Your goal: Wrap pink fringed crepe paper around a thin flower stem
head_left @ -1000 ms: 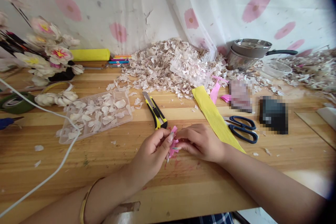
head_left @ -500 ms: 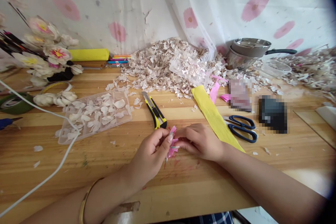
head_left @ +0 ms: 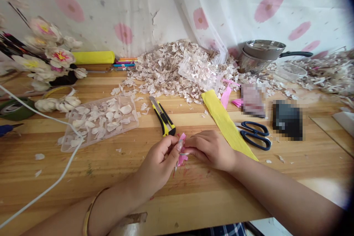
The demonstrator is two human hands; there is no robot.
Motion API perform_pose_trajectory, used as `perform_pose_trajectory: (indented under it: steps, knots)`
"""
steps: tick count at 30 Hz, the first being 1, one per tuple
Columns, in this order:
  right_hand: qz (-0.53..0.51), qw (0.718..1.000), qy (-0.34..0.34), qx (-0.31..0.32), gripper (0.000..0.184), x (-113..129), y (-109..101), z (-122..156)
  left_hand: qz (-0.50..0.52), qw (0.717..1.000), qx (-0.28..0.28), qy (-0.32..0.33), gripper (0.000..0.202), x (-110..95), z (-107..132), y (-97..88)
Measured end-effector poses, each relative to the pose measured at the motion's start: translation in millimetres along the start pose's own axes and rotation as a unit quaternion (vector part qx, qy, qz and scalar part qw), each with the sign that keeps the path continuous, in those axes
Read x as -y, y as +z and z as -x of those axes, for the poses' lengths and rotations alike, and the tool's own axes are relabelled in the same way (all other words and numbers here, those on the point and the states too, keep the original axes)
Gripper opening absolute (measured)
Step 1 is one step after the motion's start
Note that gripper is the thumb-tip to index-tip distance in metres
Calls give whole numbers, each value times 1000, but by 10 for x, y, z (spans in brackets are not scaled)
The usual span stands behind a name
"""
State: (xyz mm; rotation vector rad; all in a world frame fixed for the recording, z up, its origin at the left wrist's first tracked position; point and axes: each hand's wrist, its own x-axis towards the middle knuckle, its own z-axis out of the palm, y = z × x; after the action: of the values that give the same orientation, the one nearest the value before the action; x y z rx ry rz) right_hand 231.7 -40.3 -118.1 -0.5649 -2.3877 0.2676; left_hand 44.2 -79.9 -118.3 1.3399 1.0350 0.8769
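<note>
Between my two hands is a small strip of pink crepe paper (head_left: 182,159), just above the wooden table. My left hand (head_left: 163,156) pinches it between thumb and forefinger. From the other side my right hand (head_left: 211,149) has its fingertips closed on the same pink paper. Part of the paper is hidden behind the fingers. A yellow and black utility knife (head_left: 163,117) lies just beyond my left hand, blade extended. Behind my right hand stretches a yellow crepe paper strip (head_left: 225,121), with dark-blue-handled scissors (head_left: 256,135) to its right.
A clear compartment tray (head_left: 135,120) of white petals sits at the left, crossed by a white cord (head_left: 62,177). A heap of dried petals (head_left: 166,66) lines the back, beside steel pots (head_left: 257,55). Artificial flowers (head_left: 59,57) stand far left.
My right fingers have shifted slightly against the pink paper. Its lower end has changed shape a little. Everything else stays in place.
</note>
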Motion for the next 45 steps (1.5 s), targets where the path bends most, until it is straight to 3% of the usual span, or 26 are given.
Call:
perform_pose_trajectory:
  steps: [7,17,22,28,35,39,45]
  knots:
    - [22,1000,-10,2,16,3,4,8,12,1000,6,0,28,37,-5,4]
    - [2,1000,-2,-22,14,1,-14,-8,15,998,57,4,31,-4,22,-3]
    - [35,998,54,-14,29,79,14,-27,-44,998,45,29,32,14,16,-5]
    - [28,993,112,10,41,164,23,-40,-35,996,68,34,31,8,14,-2]
    - [-129,971,197,32,43,168,28,-15,-62,996,59,36,33,1,19,-8]
    - [-170,969,177,-3,41,125,-3,-6,-55,997,40,29,31,3,9,-10]
    - [-209,967,146,-19,18,105,14,5,-62,997,38,37,32,4,10,-22]
